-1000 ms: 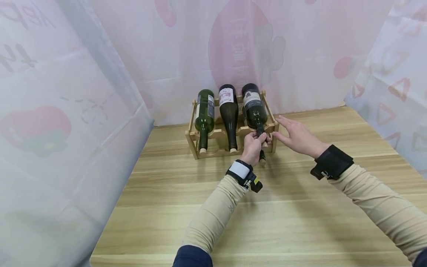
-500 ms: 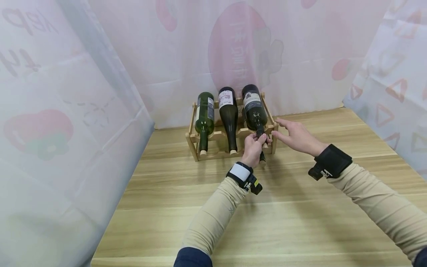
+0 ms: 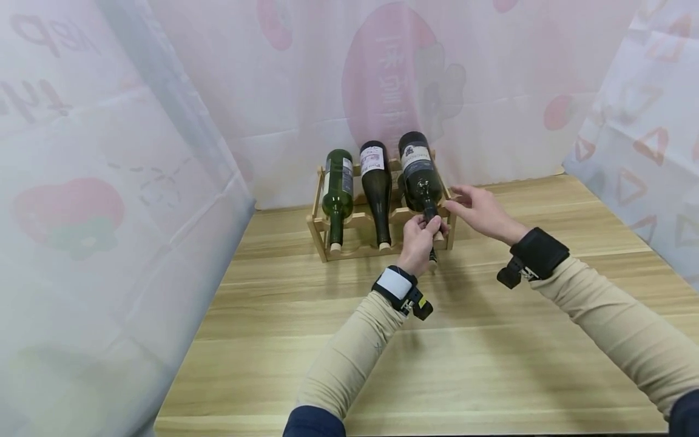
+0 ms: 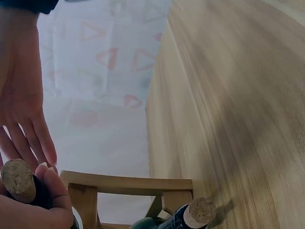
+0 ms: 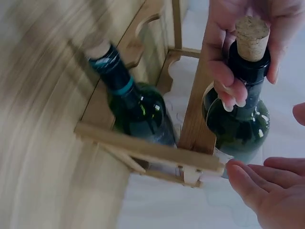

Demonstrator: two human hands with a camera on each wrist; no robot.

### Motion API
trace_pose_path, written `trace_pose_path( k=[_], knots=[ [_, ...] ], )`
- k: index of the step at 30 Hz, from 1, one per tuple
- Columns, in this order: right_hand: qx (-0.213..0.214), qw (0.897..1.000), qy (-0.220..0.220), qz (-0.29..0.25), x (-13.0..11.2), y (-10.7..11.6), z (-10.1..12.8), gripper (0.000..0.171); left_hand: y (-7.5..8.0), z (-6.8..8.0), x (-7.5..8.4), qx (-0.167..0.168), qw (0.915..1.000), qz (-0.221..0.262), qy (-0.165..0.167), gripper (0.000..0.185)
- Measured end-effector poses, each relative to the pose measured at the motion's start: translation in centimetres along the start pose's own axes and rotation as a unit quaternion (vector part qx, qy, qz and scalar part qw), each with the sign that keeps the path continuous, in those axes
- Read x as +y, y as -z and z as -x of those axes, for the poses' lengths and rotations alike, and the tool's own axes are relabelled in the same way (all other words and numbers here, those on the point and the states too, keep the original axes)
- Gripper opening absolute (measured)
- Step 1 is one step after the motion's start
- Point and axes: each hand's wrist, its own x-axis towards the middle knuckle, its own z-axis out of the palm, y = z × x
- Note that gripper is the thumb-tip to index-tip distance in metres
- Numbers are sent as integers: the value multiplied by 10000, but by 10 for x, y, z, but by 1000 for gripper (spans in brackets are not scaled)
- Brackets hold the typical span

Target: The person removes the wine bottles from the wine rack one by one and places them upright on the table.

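Note:
Three corked wine bottles lie neck-forward along the top of a wooden rack (image 3: pixel 357 220). My left hand (image 3: pixel 417 244) grips the neck of the rightmost dark bottle (image 3: pixel 419 167), just behind its cork (image 5: pixel 251 37). Beside that bottle's shoulder, at the rack's right end, is my right hand (image 3: pixel 483 212), its fingers relaxed and extended and holding nothing. In the right wrist view its fingertips (image 5: pixel 236 169) come right up to the bottle and the rack's end. Below the gripped bottle, another bottle (image 5: pixel 143 107) lies in the lower tier, its cork (image 4: pixel 200 212) jutting forward.
A green bottle (image 3: pixel 337 188) is on the rack's left side and a dark bottle (image 3: pixel 375 182) with a white label in its middle. The wooden table (image 3: pixel 273 340) extends in front of the rack. Printed curtains (image 3: pixel 295 158) hang behind it and along both sides.
My right hand has moved slightly left and its fingers are closer to the rightmost bottle. That bottle has shifted a little in the rack, with my left hand still gripping its neck.

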Motion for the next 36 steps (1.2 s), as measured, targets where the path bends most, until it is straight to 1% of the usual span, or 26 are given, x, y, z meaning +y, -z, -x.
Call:
trace_pose_path(
  k=[2,4,7,10,13,16,20,23,25,28,30,36],
  knots=[
    [-107,9985,-229,-484,-1,0,-3,63,0,3,1,-21,10000,5,-7,25],
    [-217,9935,-449,-1023,-3,-1,-7,65,0,5,2,-67,10000,-4,-14,25],
    [-341,9794,-699,-1864,-4,-4,-13,67,0,9,5,-135,9999,-64,-39,27],
    [-372,9650,-880,-2442,-3,-7,-19,69,-1,14,7,-209,9996,-139,-89,28],
    [-427,9508,-980,-2906,-2,-8,-25,71,-2,20,10,-320,9992,-172,-135,28],
    [-511,9312,-1106,-3435,0,-9,-31,73,-4,27,13,-415,9988,-199,-151,29],
    [-516,8971,-1311,-4188,-1,-9,-36,76,-5,33,15,-487,9986,-179,-130,26],
    [-450,8783,-1314,-4575,0,-10,-39,70,-7,38,16,-513,9985,-131,-118,25],
    [-408,8704,-1249,-4744,1,-10,-39,62,-8,40,16,-527,9985,-110,-111,27],
    [-427,8643,-1200,-4866,1,-11,-39,53,-8,43,17,-502,9986,-102,-93,25],
    [-466,8635,-1166,-4886,1,-12,-39,51,-7,45,17,-472,9988,-107,-71,24],
    [-587,8713,-1105,-4746,0,-16,-33,58,-5,55,18,-441,9990,-70,78,25]
  ],
)
